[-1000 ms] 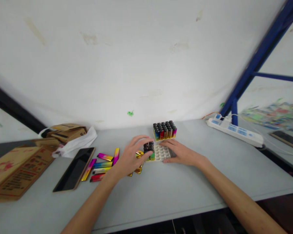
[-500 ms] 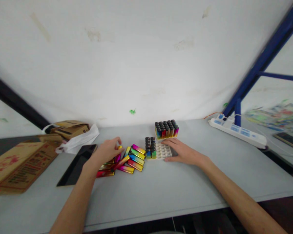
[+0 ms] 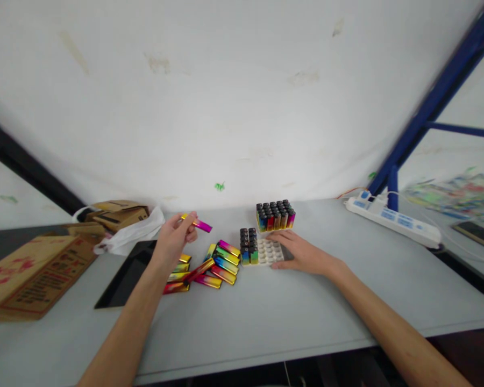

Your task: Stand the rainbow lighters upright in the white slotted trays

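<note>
1. Lighter, magenta and gold (image 3: pixel 203 224), is held above the table (image 3: pixel 290 306), left of the tray (image 3: pixel 269 252); its long axis slants down to the right, magenta end outward. Its black cap cannot be made out.
2. Left grip (image 3: pixel 176 236): thumb and fingers pinched on the lighter near its gold end.
3. Right grip (image 3: pixel 300 253): thumb and fingers apart, at the tray's right side.
4. Black-capped lighters (image 3: pixel 249 247) stand upright in the tray's left part.
5. Red and dark printing marks the carton (image 3: pixel 36 277), too blurred to read.
</note>
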`<state>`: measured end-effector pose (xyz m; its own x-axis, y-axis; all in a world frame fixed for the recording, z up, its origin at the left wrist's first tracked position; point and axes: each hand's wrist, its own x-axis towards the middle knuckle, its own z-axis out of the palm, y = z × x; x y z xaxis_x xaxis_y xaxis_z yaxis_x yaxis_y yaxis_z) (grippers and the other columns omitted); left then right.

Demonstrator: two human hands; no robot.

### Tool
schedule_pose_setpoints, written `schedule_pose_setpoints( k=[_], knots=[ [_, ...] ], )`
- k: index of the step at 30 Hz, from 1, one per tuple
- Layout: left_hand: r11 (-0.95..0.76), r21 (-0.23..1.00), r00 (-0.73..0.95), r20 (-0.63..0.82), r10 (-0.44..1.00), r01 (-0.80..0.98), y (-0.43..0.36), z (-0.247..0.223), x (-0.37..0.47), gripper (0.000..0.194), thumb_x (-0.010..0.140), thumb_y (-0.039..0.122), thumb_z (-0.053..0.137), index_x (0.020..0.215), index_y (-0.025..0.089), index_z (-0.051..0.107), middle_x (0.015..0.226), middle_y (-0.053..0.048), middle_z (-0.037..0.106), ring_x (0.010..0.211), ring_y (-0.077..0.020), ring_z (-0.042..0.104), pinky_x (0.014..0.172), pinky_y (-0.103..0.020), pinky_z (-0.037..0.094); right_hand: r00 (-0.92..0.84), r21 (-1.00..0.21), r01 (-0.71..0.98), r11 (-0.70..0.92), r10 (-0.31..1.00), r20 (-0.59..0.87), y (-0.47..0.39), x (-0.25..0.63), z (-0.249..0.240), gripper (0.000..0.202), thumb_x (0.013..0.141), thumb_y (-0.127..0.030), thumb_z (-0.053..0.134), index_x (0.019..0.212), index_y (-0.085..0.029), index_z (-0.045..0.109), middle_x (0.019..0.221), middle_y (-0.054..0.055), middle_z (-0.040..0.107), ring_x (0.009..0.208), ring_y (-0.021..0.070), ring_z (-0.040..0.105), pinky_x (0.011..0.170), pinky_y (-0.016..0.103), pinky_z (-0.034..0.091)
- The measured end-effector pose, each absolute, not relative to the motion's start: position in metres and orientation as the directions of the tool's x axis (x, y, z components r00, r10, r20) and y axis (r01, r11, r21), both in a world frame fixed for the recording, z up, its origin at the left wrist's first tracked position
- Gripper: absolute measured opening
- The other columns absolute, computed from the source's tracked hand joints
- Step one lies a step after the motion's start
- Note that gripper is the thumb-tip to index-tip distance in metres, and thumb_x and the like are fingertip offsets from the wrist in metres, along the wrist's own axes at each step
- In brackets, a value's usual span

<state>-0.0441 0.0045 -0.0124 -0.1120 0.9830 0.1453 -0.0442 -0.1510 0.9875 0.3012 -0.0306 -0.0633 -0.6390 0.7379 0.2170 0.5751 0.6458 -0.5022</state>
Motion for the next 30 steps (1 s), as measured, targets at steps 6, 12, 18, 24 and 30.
schedule_pose_setpoints(
  k=[6, 12, 18, 24, 30],
  knots=[
    [-0.038, 0.953, 0.059, 0.059, 0.997, -0.301, -0.009, -0.012, -0.026, 0.035, 0.069, 0.030, 0.088, 0.082, 0.017, 0.058, 0.087, -0.006, 0.073, 0.072, -0.0136, 0.066, 0.070, -0.027, 0.050, -0.637, -0.502, 0.578, 0.644, 0.740, 0.217, -0.030, 0.301, -0.064, 0.069, 0.087, -0.055, 0.071, 0.142, -0.019, 0.049, 0.142, 0.016, 0.056, 0.132, 0.0322, 0.051, 0.114, 0.052, 0.041],
    [0.075, 0.961, 0.236, -0.011, 0.972, -0.265, -0.018, -0.020, -0.007, 0.035, 0.078, 0.029, 0.081, 0.106, 0.015, 0.066, 0.082, -0.004, 0.071, 0.079, -0.0172, 0.068, 0.075, -0.030, 0.053, -0.634, -0.494, 0.576, 0.652, 0.737, 0.234, -0.030, 0.302, -0.066, 0.069, 0.087, -0.056, 0.072, 0.142, -0.021, 0.049, 0.142, 0.016, 0.055, 0.131, 0.0320, 0.051, 0.113, 0.052, 0.042],
    [0.108, 0.959, 0.242, -0.042, 0.969, -0.263, -0.022, -0.025, 0.005, 0.021, 0.079, 0.024, 0.073, 0.094, 0.019, 0.058, 0.079, 0.001, 0.065, 0.052, -0.0077, 0.052, 0.049, -0.022, 0.042, -0.638, -0.485, 0.570, 0.663, 0.729, 0.247, -0.029, 0.304, -0.069, 0.069, 0.088, -0.054, 0.072, 0.143, -0.021, 0.047, 0.143, 0.016, 0.055, 0.132, 0.0315, 0.051, 0.113, 0.052, 0.042],
    [0.195, 0.939, 0.282, -0.113, 0.953, -0.283, -0.018, -0.030, 0.011, 0.019, 0.079, 0.035, 0.065, 0.085, 0.019, 0.056, 0.055, 0.007, 0.043, 0.044, -0.0077, 0.035, 0.040, -0.018, 0.027, -0.637, -0.489, 0.571, 0.659, 0.732, 0.242, -0.029, 0.306, -0.067, 0.072, 0.087, -0.057, 0.071, 0.146, -0.023, 0.045, 0.144, 0.015, 0.053, 0.132, 0.0335, 0.051, 0.114, 0.055, 0.040],
    [0.275, 0.922, 0.323, -0.181, 0.929, -0.273, -0.015, -0.031, 0.011, 0.041, 0.085, 0.052, 0.053, 0.061, 0.019, 0.046, 0.052, 0.006, 0.028, 0.042, -0.0074, 0.027, 0.039, -0.019, 0.025, -0.602, -0.502, 0.582, 0.640, 0.754, 0.265, -0.027, 0.306, -0.070, 0.078, 0.085, -0.065, 0.067, 0.147, -0.025, 0.044, 0.138, 0.014, 0.055, 0.127, 0.0342, 0.054, 0.110, 0.052, 0.043]
  ],
)
